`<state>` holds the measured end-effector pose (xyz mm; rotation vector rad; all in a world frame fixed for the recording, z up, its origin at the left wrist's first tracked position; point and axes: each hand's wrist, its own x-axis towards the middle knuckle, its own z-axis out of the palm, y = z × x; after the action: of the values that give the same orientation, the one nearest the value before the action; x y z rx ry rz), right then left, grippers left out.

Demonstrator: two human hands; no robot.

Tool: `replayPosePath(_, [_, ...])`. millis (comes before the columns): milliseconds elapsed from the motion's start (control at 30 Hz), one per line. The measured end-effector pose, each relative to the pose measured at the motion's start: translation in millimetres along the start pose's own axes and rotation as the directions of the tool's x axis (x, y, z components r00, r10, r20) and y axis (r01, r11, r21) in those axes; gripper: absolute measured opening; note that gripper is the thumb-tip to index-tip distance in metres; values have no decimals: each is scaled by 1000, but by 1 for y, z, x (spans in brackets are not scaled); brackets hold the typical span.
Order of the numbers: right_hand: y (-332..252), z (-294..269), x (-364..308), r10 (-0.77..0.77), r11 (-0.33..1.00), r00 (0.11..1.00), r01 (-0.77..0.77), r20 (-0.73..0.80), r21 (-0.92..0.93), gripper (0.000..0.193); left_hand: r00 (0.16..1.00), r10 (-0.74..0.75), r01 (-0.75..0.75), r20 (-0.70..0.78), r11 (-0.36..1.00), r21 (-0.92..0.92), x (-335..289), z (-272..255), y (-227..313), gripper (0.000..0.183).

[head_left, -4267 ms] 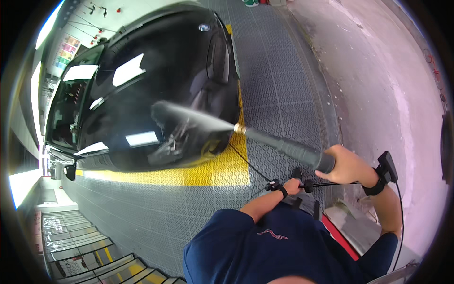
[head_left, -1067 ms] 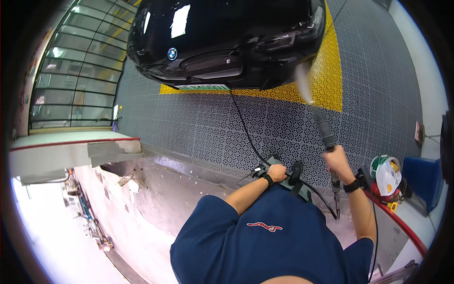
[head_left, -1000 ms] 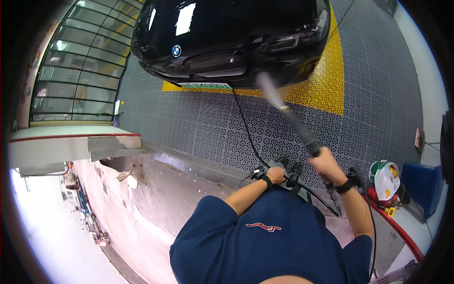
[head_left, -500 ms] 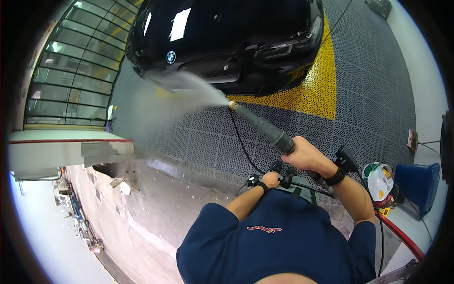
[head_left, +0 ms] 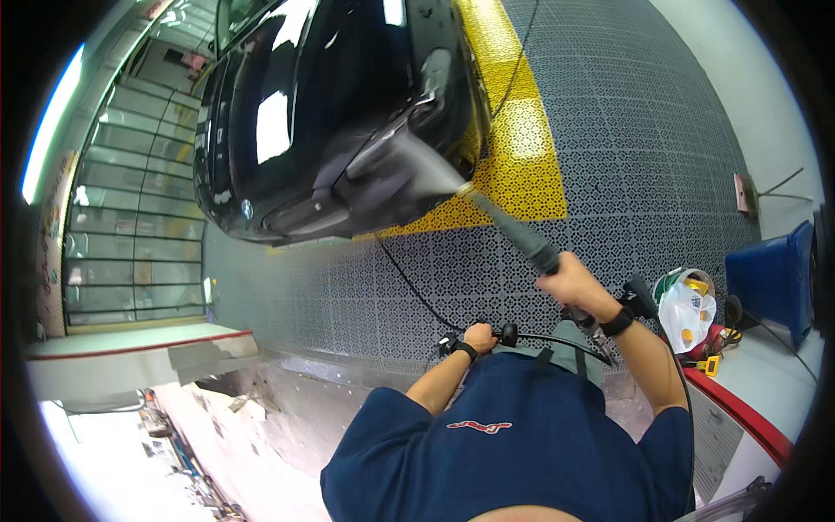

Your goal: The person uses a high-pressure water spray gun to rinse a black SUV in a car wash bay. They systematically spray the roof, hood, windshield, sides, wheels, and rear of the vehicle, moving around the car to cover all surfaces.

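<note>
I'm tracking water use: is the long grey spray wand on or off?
On: white mist fans from the long grey spray wand toward the glossy black car.

the right hand [head_left: 577,284] is gripping the spray gun [head_left: 520,233]; its nozzle [head_left: 466,189] is discharging water [head_left: 426,167] at the front corner of the black car [head_left: 357,87]. the left hand [head_left: 480,337] is holding the black hose [head_left: 557,338]. yellow tiles [head_left: 531,178] are bordering the car.
</note>
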<state>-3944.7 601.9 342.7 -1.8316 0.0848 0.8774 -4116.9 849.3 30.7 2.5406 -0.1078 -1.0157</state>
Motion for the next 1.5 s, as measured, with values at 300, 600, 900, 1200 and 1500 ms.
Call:
replayPosePath(300, [49, -195, -40, -91, 957, 975, 143, 205, -253, 20, 973, 216, -226, 87, 965, 131, 115, -40, 203, 39])
replayPosePath(600, [48, -372, 0, 48, 998, 966, -35, -255, 57, 10, 942, 325, -323, 76, 945, -48, 239, -85, 316, 39])
replayPosePath(900, [17, -539, 104, -65, 932, 996, 82, 58, -354, 20, 938, 345, -340, 21, 933, -117, 415, -177, 427, 35])
replayPosePath(1200, [-18, -730, 167, 56, 982, 997, -64, 48, 177, 19, 956, 268, -251, 121, 959, -134, 516, -242, 487, 33])
replayPosePath(1500, [-81, -974, 239, 101, 952, 956, -173, 275, 252, 17, 974, 216, -225, -67, 954, -199, 622, -298, 635, 35])
